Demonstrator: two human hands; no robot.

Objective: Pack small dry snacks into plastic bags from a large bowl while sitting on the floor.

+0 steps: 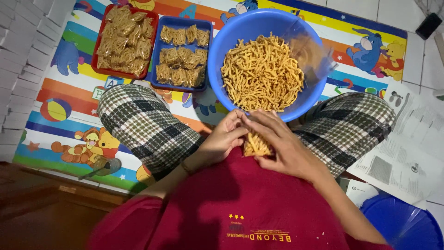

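Packet: a small clear bag of thin fried snack sticks [257, 144] is sitting in the person's lap, just at 6 o'clock of the blue bowl [217, 55] rim.
Left hand: the left hand [225, 136] is closing on the packet's upper left edge, fingers curling in, thumb pressing near the top.
Right hand: the right hand [283, 143] is wrapping over the packet from 3 o'clock, fingers spreading across its top and side, so both hands are holding it together.
Handling: the packet is probably light and soft; the film looks slippery, and the sticks inside seem brittle, so squeezing the middle risks crushing them. The top edge of the film looks like the safest place to take hold.
Pose: both forearms are angling inward from the red shirt [240, 203], wrists meeting between the checked knees.
Around: the bowl is holding loose sticks; at its 9 o'clock a blue tray [156, 55] and a red tray [99, 41] are carrying filled packets on a colourful mat [60, 115].
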